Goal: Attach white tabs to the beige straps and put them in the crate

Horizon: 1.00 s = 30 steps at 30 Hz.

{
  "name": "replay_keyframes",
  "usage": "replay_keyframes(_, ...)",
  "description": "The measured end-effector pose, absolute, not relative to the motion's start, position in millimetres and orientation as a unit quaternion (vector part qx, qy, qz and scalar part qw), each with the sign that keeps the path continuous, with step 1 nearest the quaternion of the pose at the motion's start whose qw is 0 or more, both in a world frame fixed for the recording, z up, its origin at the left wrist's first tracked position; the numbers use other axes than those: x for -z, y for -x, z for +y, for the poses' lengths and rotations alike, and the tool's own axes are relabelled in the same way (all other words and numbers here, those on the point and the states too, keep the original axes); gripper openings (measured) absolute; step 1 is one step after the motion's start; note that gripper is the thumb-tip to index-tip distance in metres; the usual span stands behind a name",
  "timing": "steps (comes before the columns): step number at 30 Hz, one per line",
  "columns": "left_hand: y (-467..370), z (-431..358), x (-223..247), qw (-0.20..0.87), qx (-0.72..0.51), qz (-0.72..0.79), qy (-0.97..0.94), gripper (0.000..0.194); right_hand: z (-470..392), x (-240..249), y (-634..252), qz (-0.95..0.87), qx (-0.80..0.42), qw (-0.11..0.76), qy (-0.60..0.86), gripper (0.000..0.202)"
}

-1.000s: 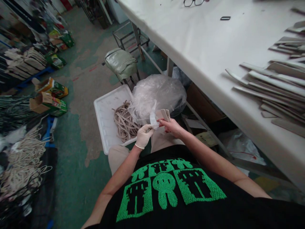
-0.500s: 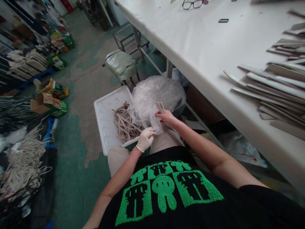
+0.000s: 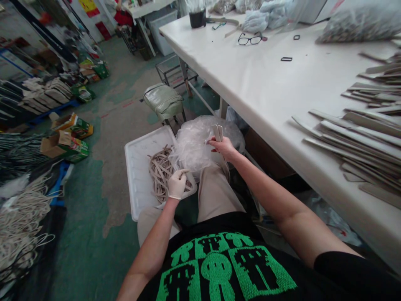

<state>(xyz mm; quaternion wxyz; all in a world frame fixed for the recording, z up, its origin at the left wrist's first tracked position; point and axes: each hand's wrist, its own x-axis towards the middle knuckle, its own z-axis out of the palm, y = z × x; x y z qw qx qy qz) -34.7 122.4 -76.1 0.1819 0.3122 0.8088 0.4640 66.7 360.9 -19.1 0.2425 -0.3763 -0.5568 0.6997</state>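
Observation:
My right hand (image 3: 224,149) is closed around several short, flat beige strips (image 3: 217,133), which stick up above the fingers. Something small and whitish shows at its fingertips, too small to name. Behind and beneath that hand bulges a clear plastic bag (image 3: 197,136). Over the near right side of a white plastic tub (image 3: 134,175) is my left hand (image 3: 177,184), in a pale glove, fingers pressed together; whatever they may hold is hidden. A tangle of narrow beige straps (image 3: 160,169) lies in the tub, left of that hand.
A white table (image 3: 250,79) runs along the right, bearing stacked beige strips (image 3: 360,138), eyeglasses (image 3: 249,39) and a small dark buckle (image 3: 286,59). A padded green stool (image 3: 163,101) stands beyond the tub. Bundled cords (image 3: 28,234) and open cartons (image 3: 67,146) lie at left.
My left hand has moved left, away from the plastic bag and my right hand, to the tub. The right hand has risen slightly with the strips. The view has tilted up, showing more tabletop.

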Motion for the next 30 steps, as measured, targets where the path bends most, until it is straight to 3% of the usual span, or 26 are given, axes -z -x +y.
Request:
replay_keyframes(2, 48.6, 149.0, 62.7, 0.192, -0.479, 0.795, -0.320, 0.029, 360.6, 11.1, -63.9, -0.570, -0.702, 0.234, 0.357, 0.016)
replay_keyframes(5, 54.9, 195.4, 46.2, 0.258, -0.486, 0.759, -0.348, 0.043, 360.2, -0.9, -58.0, -0.593, -0.700, 0.233, 0.324, 0.019)
replay_keyframes(8, 50.0, 227.4, 41.0, 0.341, -0.468, 0.724, -0.376, 0.021, 365.8, -11.3, -52.3, -0.619, -0.684, 0.253, 0.291, 0.023)
replay_keyframes(10, 46.6, 234.6, 42.8, 0.378, -0.463, 0.706, -0.380, 0.019, 373.0, -15.7, -49.7, -0.628, -0.672, 0.270, 0.285, 0.026)
replay_keyframes(14, 50.6, 228.6, 48.0, 0.385, -0.515, 0.681, -0.350, 0.027, 387.3, -16.7, -46.8, -0.640, -0.661, 0.273, 0.281, 0.029)
replay_keyframes(19, 76.2, 220.9, 44.1, 0.374, -0.565, 0.691, -0.251, 0.019, 398.4, -9.0, -43.3, -0.648, -0.636, 0.259, 0.330, 0.024)
replay_keyframes(21, 84.2, 215.7, 39.6, 0.382, -0.568, 0.695, -0.220, 0.024, 403.9, -5.1, -42.6, -0.651, -0.620, 0.249, 0.359, 0.020)
replay_keyframes(25, 79.4, 192.9, 29.3, 0.444, -0.616, 0.631, -0.157, 0.040, 408.5, 1.3, -48.0, -0.661, -0.609, 0.199, 0.389, 0.013)
replay_keyframes(28, 60.6, 170.0, 22.3, 0.472, -0.660, 0.577, -0.089, 0.036, 389.7, 2.1, -61.3, -0.664, -0.623, 0.135, 0.390, 0.010)
replay_keyframes(30, 45.5, 156.2, 18.6, 0.494, -0.669, 0.553, -0.050, 0.030, 364.0, 1.2, -73.1, -0.645, -0.677, 0.046, 0.352, 0.020)
